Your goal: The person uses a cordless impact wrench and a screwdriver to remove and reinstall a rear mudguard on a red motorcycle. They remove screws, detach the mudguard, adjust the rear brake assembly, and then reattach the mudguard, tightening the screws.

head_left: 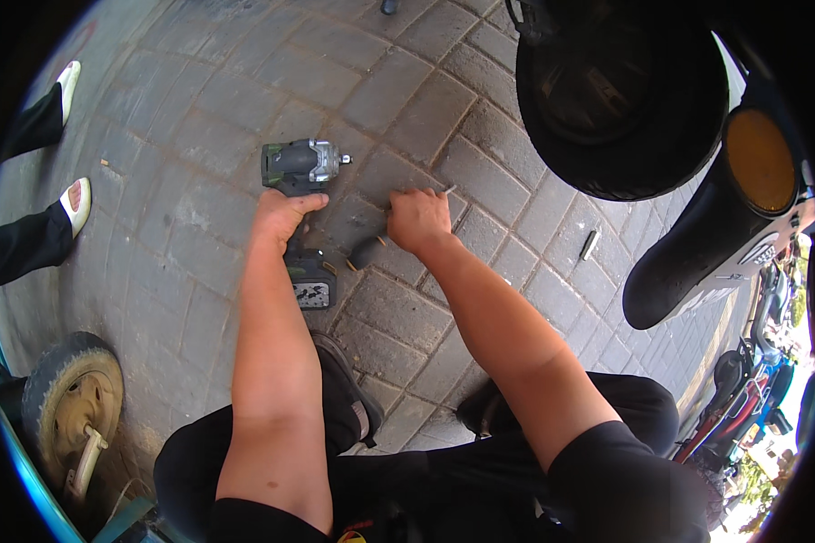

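My left hand [281, 214] is closed around the grip of a green and grey cordless impact wrench [290, 161], its silver head pointing right and its battery at the lower end. Just right of it, my right hand [418, 215] has curled fingers, with a small thin pale piece [446, 190] at the fingertips. Below the right hand, a small round dark item [368, 253] with a tan edge is partly hidden. A small metal bar [590, 243] lies on the paving farther right.
A black tire [616, 149] and a dark vehicle part with an orange reflector [761, 161] overhang the upper right. Another person's feet in white shoes [74, 208] stand at left, above a worn wheel [54, 416]. Parked two-wheelers [733, 380] line the right edge.
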{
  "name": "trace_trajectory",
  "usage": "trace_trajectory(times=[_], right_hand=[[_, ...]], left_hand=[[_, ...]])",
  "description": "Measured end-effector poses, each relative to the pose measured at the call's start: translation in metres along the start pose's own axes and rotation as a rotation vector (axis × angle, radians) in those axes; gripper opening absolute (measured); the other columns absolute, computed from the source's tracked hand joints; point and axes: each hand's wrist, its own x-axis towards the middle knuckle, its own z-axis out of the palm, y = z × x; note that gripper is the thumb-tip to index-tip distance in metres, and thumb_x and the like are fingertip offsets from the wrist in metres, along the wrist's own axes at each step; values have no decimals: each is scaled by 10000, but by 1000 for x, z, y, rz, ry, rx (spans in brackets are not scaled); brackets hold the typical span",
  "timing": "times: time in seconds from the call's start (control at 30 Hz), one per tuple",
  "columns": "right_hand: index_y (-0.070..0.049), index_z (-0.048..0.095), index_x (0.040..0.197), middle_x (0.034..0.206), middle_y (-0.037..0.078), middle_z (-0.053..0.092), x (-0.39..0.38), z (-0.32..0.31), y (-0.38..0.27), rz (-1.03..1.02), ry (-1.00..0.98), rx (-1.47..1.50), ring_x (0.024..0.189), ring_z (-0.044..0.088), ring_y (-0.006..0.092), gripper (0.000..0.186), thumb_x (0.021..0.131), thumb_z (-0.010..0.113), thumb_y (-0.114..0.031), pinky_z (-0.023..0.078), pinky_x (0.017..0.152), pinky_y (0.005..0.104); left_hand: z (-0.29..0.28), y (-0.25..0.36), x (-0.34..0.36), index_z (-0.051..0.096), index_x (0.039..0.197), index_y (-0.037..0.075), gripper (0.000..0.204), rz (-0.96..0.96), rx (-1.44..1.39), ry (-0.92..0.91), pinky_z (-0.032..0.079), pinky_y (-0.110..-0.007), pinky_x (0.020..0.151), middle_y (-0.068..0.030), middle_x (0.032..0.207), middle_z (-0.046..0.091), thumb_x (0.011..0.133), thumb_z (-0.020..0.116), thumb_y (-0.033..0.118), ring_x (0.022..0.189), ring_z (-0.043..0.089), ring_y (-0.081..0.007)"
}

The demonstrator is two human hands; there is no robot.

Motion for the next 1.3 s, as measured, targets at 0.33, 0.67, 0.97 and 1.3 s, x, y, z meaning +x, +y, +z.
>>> trace_trajectory(times=[0.33,0.67,0.97,1.3], right_hand=[[5,609,1015,1001,212,671,-13,3,7,28,124,393,928,653,395,293,778,653,-162,534,790,430],[-11,630,999,837,83,651,-54,-69,21,114,482,1088,707,596,118,279,724,659,24,515,642,281],[-5,658,1072,790,154,686,-131,-41,86,397,484,788,726,678,234,330,778,696,-150,536,706,347],[-1,666,987,791,128,691,-182,-4,90,471,156,866,728,670,209,246,805,718,-159,531,715,327]], left_hand=[[45,3,-32,624,1003,-19,427,386,431,831,507,-487,753,-245,911,687,718,754,271,827,653,-398],[115,75,-54,651,931,1,164,295,-93,-386,523,-293,601,-55,794,645,899,639,161,700,638,-152],[163,191,-16,600,1055,-22,218,373,-627,-291,579,-330,607,-93,867,639,901,623,130,663,625,-184],[198,252,1,657,966,-26,210,416,-499,-189,558,-289,586,-65,789,618,899,679,172,645,592,-154]])
